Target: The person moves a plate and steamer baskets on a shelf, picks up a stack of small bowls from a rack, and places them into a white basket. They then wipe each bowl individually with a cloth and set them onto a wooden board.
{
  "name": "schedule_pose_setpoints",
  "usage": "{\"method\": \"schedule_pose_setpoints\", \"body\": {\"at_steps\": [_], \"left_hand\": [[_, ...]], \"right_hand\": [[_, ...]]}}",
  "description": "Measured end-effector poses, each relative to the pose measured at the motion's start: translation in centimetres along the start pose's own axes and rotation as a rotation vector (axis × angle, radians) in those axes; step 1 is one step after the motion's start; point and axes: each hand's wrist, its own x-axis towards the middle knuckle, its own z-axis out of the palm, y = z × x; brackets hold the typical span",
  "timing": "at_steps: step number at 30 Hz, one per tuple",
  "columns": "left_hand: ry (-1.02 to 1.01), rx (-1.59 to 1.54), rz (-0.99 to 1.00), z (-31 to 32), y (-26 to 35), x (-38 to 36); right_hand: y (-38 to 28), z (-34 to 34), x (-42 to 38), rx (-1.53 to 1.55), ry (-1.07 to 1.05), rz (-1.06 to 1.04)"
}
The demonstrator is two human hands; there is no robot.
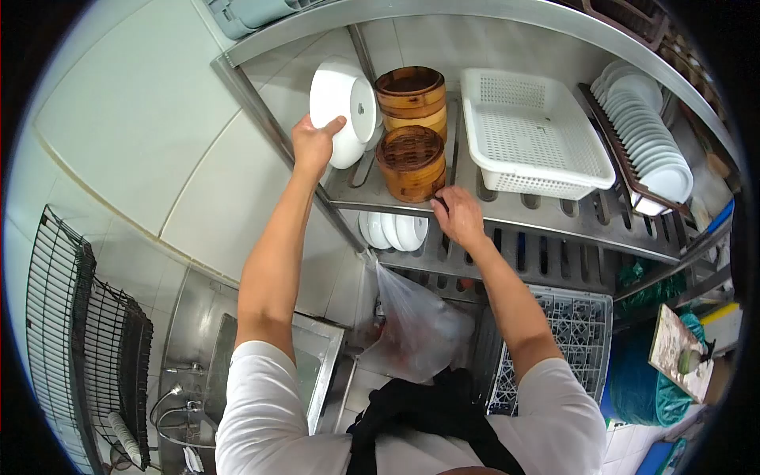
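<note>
At the left end of the upper metal shelf, my left hand grips a white bowl tilted on its side, thumb on its base. Right beside the bowl stand bamboo steamers, stacked. A shorter bamboo steamer sits in front of them. My right hand is at the shelf's front edge by the foot of the shorter steamer, its fingers bent; whether they grip the edge or the steamer is hard to tell.
A white perforated basket and a rack of white plates stand to the right. Below are white bowls, a hanging plastic bag and a grey dish crate. A metal sink lies lower left, near wire racks.
</note>
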Motion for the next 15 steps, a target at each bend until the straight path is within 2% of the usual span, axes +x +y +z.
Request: {"method": "schedule_pose_setpoints", "body": {"at_steps": [2, 3, 6, 10, 15], "left_hand": [[-0.019, -0.099, -0.071, -0.4, 1.1, 1.2], [0.017, -0.175, -0.147, 3.5, -2.7, 1.2], [-0.022, -0.237, -0.222, 3.5, -3.7, 5.7], [-0.063, -0.308, -0.264, 4.8, -6.5, 8.1], [-0.140, -0.055, -0.207, 6.2, -8.4, 10.6]], "right_hand": [[-2.3, 0.4, -0.4, 0.015, 0.034, 0.027], [1.3, -1.9, -1.3, -0.044, -0.062, 0.021], [0.5, -0.5, 0.2, -0.037, -0.039, 0.008], [0.0, -0.3, 0.4, -0.050, -0.057, 0.046], [0.3, 0.2, 0.4, -0.053, -0.053, 0.057]]}}
